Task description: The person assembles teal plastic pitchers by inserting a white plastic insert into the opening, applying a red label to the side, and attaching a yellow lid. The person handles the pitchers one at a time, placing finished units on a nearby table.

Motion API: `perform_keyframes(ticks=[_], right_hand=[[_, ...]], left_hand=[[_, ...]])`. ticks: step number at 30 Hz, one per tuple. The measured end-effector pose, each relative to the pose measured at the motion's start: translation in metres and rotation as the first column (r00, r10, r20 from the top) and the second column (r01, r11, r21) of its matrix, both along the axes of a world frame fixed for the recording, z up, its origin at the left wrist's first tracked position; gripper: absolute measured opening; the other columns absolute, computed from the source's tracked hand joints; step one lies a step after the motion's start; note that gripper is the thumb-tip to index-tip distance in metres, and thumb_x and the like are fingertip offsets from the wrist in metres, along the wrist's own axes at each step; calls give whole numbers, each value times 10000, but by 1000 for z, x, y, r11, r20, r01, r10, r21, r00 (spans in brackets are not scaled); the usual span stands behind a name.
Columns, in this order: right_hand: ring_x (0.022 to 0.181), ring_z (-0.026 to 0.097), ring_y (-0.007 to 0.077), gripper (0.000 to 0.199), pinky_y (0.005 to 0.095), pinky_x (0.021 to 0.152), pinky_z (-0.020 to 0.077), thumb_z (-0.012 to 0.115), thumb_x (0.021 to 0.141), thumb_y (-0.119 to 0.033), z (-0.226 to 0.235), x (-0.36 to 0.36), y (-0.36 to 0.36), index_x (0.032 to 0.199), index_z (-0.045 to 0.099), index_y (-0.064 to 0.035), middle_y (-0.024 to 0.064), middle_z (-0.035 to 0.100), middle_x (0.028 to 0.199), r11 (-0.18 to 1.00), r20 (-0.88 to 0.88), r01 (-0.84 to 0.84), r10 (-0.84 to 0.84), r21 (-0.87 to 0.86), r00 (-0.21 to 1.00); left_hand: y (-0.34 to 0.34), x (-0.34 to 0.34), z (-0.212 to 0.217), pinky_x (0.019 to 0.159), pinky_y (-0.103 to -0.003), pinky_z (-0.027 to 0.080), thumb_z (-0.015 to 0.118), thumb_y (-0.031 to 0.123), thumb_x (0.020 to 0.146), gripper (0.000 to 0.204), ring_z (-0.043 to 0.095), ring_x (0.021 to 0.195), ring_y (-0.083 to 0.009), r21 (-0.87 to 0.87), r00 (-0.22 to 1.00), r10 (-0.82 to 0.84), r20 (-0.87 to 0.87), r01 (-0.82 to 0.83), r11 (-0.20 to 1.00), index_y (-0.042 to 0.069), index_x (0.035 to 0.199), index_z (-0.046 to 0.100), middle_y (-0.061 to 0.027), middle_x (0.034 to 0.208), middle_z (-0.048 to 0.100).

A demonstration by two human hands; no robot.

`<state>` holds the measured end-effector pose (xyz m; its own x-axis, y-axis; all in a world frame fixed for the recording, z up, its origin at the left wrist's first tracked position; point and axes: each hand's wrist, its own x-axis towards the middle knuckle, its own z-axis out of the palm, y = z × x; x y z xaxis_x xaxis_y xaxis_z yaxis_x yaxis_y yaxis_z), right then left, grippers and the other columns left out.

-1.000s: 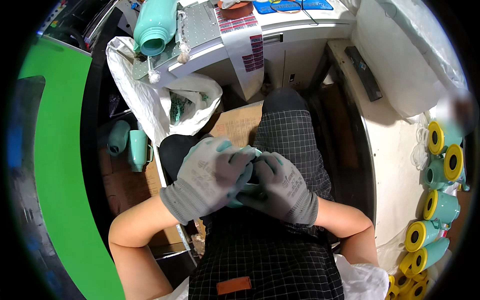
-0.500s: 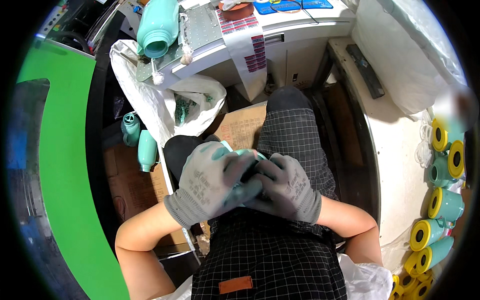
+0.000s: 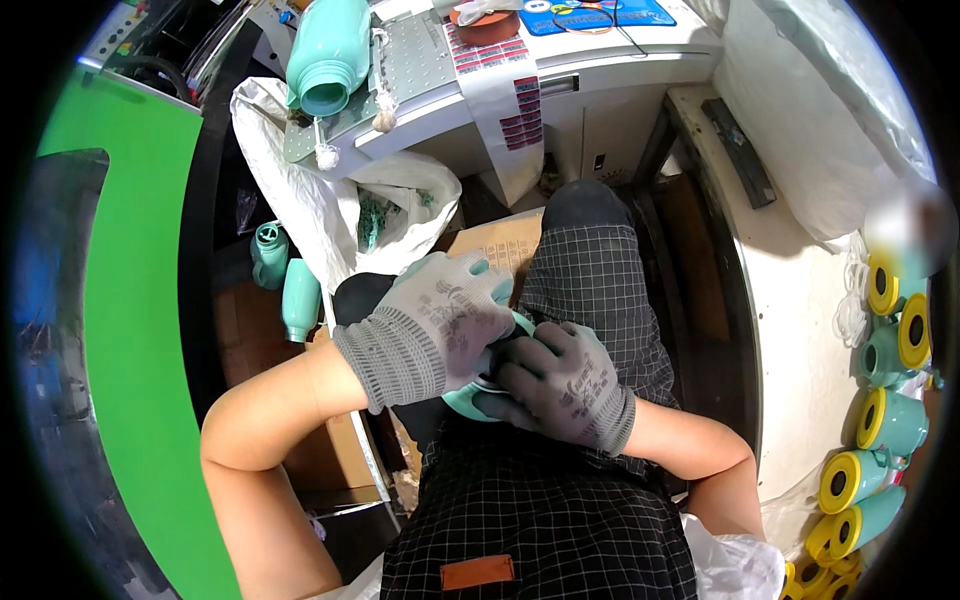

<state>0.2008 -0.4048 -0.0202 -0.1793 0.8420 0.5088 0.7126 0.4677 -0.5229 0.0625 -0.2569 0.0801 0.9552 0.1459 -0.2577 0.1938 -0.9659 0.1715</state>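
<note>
A teal plastic piece (image 3: 468, 405) with a curved rim is held over my lap, mostly hidden under my gloved hands, so its full shape cannot be told. My left hand (image 3: 440, 310) in a grey-coated work glove lies over its far left side, fingers curled down onto it. Opposite, my right hand (image 3: 565, 385), gloved alike, grips the near right part of the rim, its fingertips close to those of the left. Something dark shows between the hands, too covered to name.
A teal jug body (image 3: 330, 60) lies on the perforated metal plate ahead. Below hangs a white sack (image 3: 410, 180) with teal scraps. Two teal bottles (image 3: 301, 300) stand at left. Yellow-rimmed teal jugs (image 3: 888, 420) line the right-hand bench; a green machine panel (image 3: 130, 300) borders the left.
My left hand has turned and shifted up over the piece, its elbow swinging outward. More of the teal rim shows near my lap. My right hand has moved slightly down.
</note>
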Motion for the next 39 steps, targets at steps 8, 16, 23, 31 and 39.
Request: perform_keyframes(ticks=[8, 16, 23, 31, 39], right_hand=[[762, 640, 219, 328, 355, 648, 521, 849, 779, -442, 1, -2, -5, 809, 749, -131, 39, 665, 900, 1000, -2, 13, -13, -15, 1000], [686, 609, 272, 371, 388, 650, 506, 901, 703, -373, -22, 19, -22, 841, 687, -104, 53, 651, 842, 991, -166, 91, -73, 102, 983], [1277, 590, 349, 933, 444, 1128, 452, 831, 774, -206, 1, 77, -116, 1535, 352, 45, 277, 541, 1391, 701, -476, 82, -560, -708, 679], [859, 694, 251, 682, 310, 641, 574, 579, 1040, -347, -38, 97, -149, 1554, 332, 27, 210, 632, 1219, 826, -821, 51, -547, -561, -164], [1432, 459, 325, 1324, 462, 1185, 389, 922, 730, -499, -54, 80, -138, 1641, 131, 48, 235, 418, 1564, 720, -466, 564, -693, -405, 549]], left_hand=[[-10, -8, -8, 721, -425, 534, 751, 168, 765, 160, 626, 828, -283, -127, 986, 123, 110, -109, 986, 93, 895, 695, -81, 905, 587], [-13, 1, -28, 727, -393, 560, 789, 188, 826, 315, 681, 812, -320, -302, 881, 218, 419, -91, 949, 94, 1109, 686, -97, 942, 688], [-97, -30, -114, 1117, -518, 439, 823, 469, 836, 868, 539, 1293, -434, -270, 754, 392, 527, -288, 919, 39, 1495, 458, -257, 1485, 436], [78, 44, -105, 1098, -480, 451, 813, 445, 874, 885, 543, 1306, -406, -710, 343, 784, 517, -340, 617, -38, 1500, 417, -292, 1455, 481], [186, 113, -226, 1019, -328, 509, 878, 159, 832, 732, 656, 1160, -228, -994, 305, 952, -12, -104, 21, -49, 1440, 528, -125, 1283, 688]])
